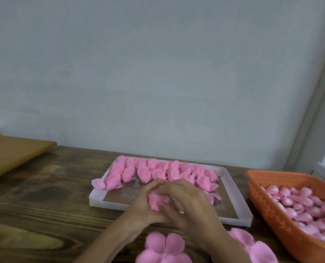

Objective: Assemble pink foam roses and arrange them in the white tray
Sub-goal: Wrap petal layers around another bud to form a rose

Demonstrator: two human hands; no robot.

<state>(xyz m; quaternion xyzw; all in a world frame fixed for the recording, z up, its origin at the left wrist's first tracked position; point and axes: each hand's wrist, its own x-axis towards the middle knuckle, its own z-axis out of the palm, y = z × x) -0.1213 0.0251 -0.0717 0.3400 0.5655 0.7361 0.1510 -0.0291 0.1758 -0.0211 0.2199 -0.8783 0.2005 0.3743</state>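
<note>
A shallow white tray (232,188) lies on the dark wooden table, with several finished pink foam roses (154,171) packed along its far side. Both hands meet just in front of the tray's near edge around one pink foam rose (157,203). My left hand (140,207) cups it from below and the left. My right hand (190,204) covers it from the right, fingers curled onto its petals. Flat pink petal pieces lie near me: one (163,247) under my wrists and another (252,245) to the right.
An orange perforated basket (268,204) full of pink rose buds stands at the right. One loose petal (98,183) hangs over the tray's left wall. A lighter wooden board (11,154) sits at the far left. A grey wall runs behind the table.
</note>
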